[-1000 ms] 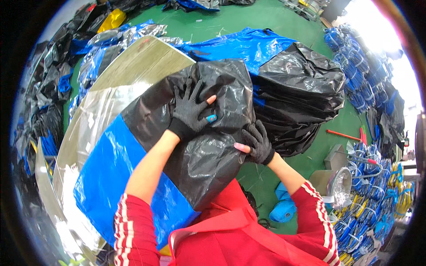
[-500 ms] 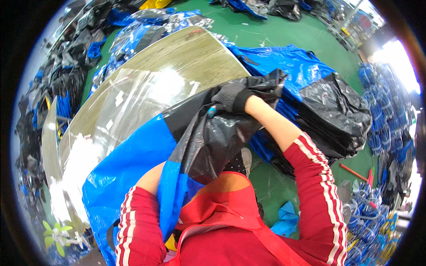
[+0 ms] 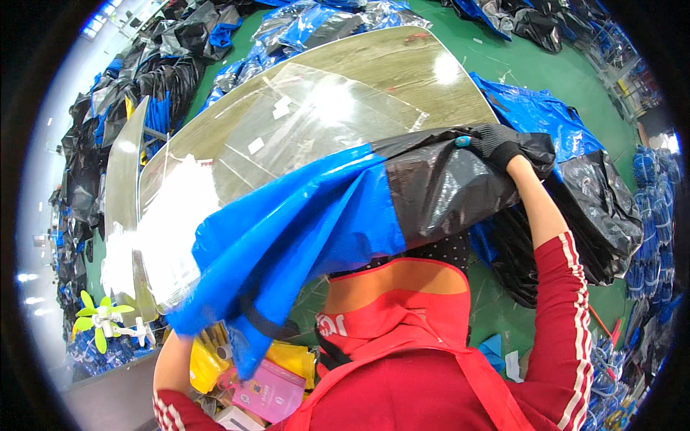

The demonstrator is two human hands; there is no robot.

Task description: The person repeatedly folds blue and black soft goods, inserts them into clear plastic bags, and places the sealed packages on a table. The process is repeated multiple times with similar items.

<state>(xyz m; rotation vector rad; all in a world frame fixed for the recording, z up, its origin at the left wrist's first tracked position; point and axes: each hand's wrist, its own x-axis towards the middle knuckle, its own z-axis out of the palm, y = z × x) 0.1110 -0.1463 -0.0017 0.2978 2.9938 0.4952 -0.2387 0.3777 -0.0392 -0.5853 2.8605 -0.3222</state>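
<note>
A large blue and black woven plastic bag (image 3: 302, 215) stretches across in front of me over the table's near edge. My right hand (image 3: 496, 146), in a black striped glove with a teal fingertip, is closed on its black end at the right. The blue end hangs in folds at the left, with a black strap (image 3: 262, 321) across it. My left forearm (image 3: 172, 363) reaches up to that end; the blue material covers the left hand, so its fingers are hidden. Clear plastic sheets (image 3: 269, 126) lie on the wood-patterned tabletop (image 3: 402, 57) beyond the bag.
More blue and black bags (image 3: 604, 208) are heaped right of the table on the green floor (image 3: 496, 61). Dark bags (image 3: 151, 79) pile up at the far left. Blue strap bundles (image 3: 650, 223) stand far right. A pink packet (image 3: 269, 391) and yellow material (image 3: 208, 359) lie low left.
My right hand has moved right with the black end. My left arm has swung out left, and the bag is spread wider, uncovering the pink packet. The view has shifted too.
</note>
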